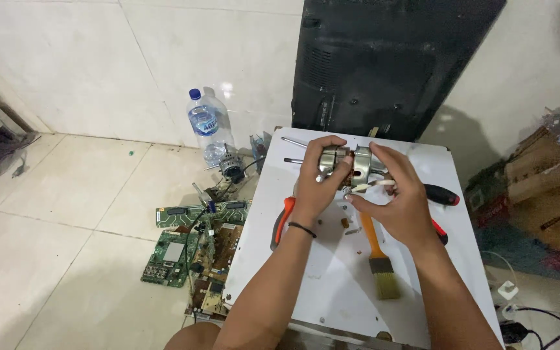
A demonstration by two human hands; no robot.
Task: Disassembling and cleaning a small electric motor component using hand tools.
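Above the white board: a small silver-grey metal electric motor with a copper-coloured core [346, 166] is held up just off the white rectangular worktop panel [332, 285], near its far end.
Left hand: the left hand [319, 175] wraps the motor's left end cap, fingers curled over the top, thumb underneath, clamped firmly.
Right hand: the right hand [393, 198] closes on the right end cap, fingertips pinching near white wire leads at the motor's underside.
Weight: likely dense and heavy for its size, being cast metal and wound core.
Stiffness: rigid body; the thin leads look soft and easy to snag.
Surface: smooth bare metal, probably slippery if oily.
Best hold: I judge the two end caps safest, away from the leads and the shaft.
Nearby on panel: an orange-handled flat paintbrush with pale bristles [379, 259], orange-handled pliers [281, 220], a red-and-black-handled screwdriver [441, 194].
Floor at left: green printed circuit boards [176, 253] and a clear plastic water bottle with a blue cap [207, 126].
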